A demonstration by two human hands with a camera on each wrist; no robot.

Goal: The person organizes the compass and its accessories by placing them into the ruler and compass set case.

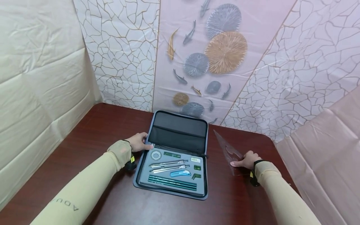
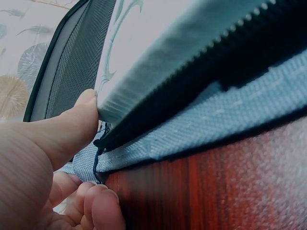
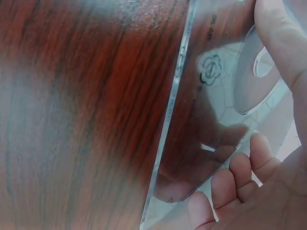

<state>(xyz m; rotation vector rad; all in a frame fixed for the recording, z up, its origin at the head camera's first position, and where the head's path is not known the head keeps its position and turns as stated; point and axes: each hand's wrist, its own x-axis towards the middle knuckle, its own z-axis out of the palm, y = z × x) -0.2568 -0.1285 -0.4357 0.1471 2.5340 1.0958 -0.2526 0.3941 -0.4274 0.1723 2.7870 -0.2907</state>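
A blue-grey zip case [image 1: 207, 184] of drawing instruments lies unfolded on the table, its dark lid [image 1: 177, 123] raised at the back. My left hand [image 1: 137, 142] grips the case's left edge near the hinge. In the left wrist view the thumb [image 2: 86, 108] presses the corner of the pale inner tray [image 2: 139, 76], and the other fingers curl beside the fabric rim [image 2: 206, 117]. To the right of the case, my right hand [image 1: 248, 160] holds a clear set square [image 1: 224, 147] by its outer edge, thumb on top. The set square's straight side [image 3: 170, 103] stands close over the wood.
In the tray sit two metal compasses [image 1: 169, 168], a blue utility knife [image 1: 180, 173], several green pencils [image 1: 172, 182], a pale round disc [image 1: 156, 155], a white block [image 1: 195, 159] and small green pieces [image 1: 197, 167]. Patterned cloth [image 1: 121, 56] hangs behind the reddish-brown table [image 1: 107, 125].
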